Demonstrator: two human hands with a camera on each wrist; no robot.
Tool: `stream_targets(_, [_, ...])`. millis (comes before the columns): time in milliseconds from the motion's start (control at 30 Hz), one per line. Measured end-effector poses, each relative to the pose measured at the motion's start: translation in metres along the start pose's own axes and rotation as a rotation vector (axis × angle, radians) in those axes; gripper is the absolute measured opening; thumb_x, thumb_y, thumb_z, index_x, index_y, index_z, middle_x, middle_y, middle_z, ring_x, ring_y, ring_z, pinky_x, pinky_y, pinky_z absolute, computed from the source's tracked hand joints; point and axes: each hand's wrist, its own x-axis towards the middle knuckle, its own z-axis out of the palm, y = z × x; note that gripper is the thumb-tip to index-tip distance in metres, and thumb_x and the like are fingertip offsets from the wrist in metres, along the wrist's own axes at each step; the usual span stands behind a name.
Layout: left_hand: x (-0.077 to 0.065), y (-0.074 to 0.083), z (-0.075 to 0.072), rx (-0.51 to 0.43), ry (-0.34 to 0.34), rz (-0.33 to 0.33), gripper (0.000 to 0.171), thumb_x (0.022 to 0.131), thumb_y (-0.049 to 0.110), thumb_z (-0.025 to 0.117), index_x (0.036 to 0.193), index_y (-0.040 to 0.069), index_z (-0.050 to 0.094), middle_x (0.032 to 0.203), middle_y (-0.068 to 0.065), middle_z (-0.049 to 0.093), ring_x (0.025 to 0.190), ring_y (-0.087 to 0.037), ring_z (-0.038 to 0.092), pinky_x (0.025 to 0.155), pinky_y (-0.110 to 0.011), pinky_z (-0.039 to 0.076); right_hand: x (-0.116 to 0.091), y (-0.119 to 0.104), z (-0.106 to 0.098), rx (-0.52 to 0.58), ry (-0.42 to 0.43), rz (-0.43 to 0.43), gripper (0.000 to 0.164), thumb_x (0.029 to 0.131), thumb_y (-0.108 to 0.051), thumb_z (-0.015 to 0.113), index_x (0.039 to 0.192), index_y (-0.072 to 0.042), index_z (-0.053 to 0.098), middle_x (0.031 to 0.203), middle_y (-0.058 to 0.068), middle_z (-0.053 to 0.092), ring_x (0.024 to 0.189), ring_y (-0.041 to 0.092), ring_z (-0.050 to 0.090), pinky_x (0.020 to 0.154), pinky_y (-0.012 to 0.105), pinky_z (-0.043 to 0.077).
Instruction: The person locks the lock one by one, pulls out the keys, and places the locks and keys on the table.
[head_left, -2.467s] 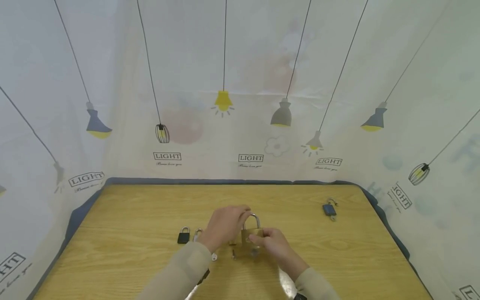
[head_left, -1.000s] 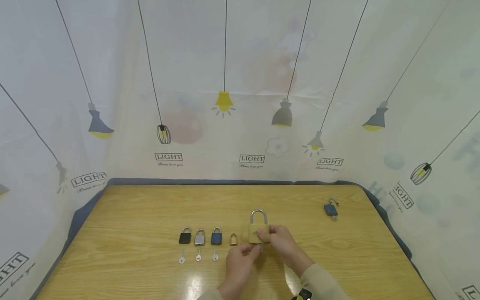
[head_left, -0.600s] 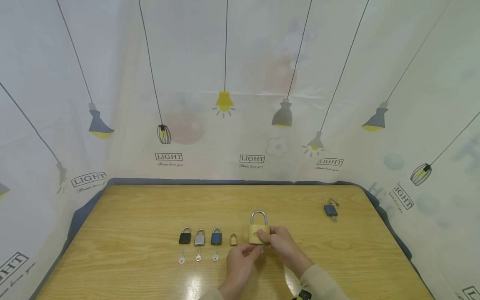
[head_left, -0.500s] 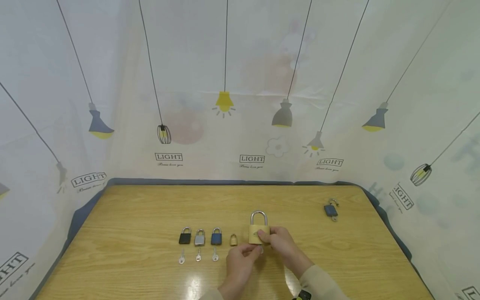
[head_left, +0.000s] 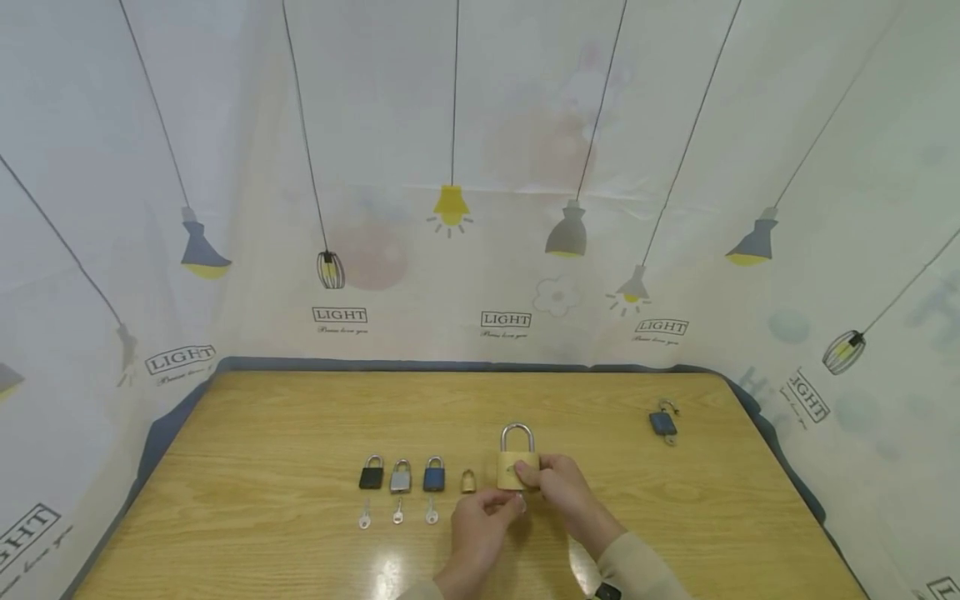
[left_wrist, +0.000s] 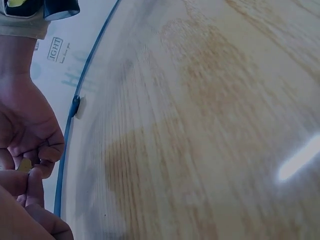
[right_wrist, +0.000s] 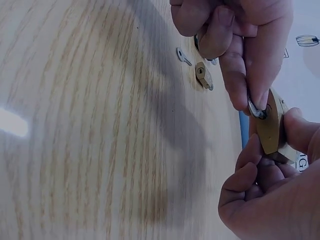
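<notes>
A large brass padlock (head_left: pixel 517 469) with a silver shackle is held upright above the table in my right hand (head_left: pixel 567 493), thumb on its front face. Both legs of the shackle meet the body. Below it, my left hand (head_left: pixel 480 525) pinches the head of a silver key (right_wrist: pixel 257 112) between thumb and finger. In the right wrist view this key sits at the keyhole in the padlock's underside. Only a sliver of brass padlock (left_wrist: pixel 25 164) shows between the hands in the left wrist view.
To the left stand a black padlock (head_left: pixel 371 477), a silver padlock (head_left: pixel 401 480), a blue padlock (head_left: pixel 434 477) and a small brass padlock (head_left: pixel 468 482), with loose keys (head_left: pixel 432 512) in front. An unlocked blue padlock (head_left: pixel 663 422) with a key in it lies at the back right.
My left hand has come down from beside the brass padlock's shackle to the key underneath. The padlock stayed in my right hand. Over the last second both hands look nearly still.
</notes>
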Motion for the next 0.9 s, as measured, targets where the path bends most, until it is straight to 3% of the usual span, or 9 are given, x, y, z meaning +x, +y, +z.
stream_targets(233, [-0.008, -0.009, -0.002, 0.027, -0.109, 0.019, 0.012, 0.082, 0.021, 0.073, 0.087, 0.011, 0.072, 0.082, 0.003, 0.069, 0.073, -0.01, 0.059, 0.064, -0.029, 0.048, 0.006, 0.0, -0.006, -0.007, 0.058, -0.004, 0.032, 0.095, -0.029, 0.058, 0.098, 0.002, 0.065, 0.092, 0.007, 0.056, 0.087, 0.022, 0.045, 0.079, 0.039, 0.038])
stream_targets(467, [-0.011, -0.013, -0.002, 0.09, -0.143, 0.007, 0.014, 0.082, 0.026, 0.073, 0.088, 0.014, 0.071, 0.077, 0.006, 0.066, 0.072, -0.011, 0.058, 0.064, -0.031, 0.047, 0.008, -0.001, -0.006, -0.023, 0.03, -0.01, 0.035, 0.093, -0.029, 0.061, 0.103, 0.004, 0.064, 0.097, 0.011, 0.064, 0.091, 0.022, 0.053, 0.088, 0.045, 0.041])
stream_targets(667, [-0.016, -0.016, -0.007, 0.157, -0.157, -0.005, 0.016, 0.081, 0.027, 0.073, 0.089, 0.013, 0.07, 0.079, 0.005, 0.067, 0.072, -0.012, 0.058, 0.063, -0.032, 0.047, 0.016, 0.004, -0.005, -0.098, 0.043, -0.048, 0.031, 0.088, -0.028, 0.067, 0.094, 0.003, 0.067, 0.087, 0.009, 0.066, 0.082, 0.019, 0.055, 0.077, 0.035, 0.044])
stream_targets(900, [-0.02, -0.014, -0.012, 0.185, -0.193, -0.03, 0.016, 0.082, 0.028, 0.072, 0.09, 0.015, 0.068, 0.081, 0.004, 0.065, 0.073, -0.013, 0.057, 0.063, -0.034, 0.047, 0.02, 0.005, -0.004, -0.163, 0.022, -0.021, 0.027, 0.085, -0.025, 0.067, 0.092, 0.001, 0.068, 0.082, 0.006, 0.064, 0.078, 0.019, 0.053, 0.069, 0.03, 0.041])
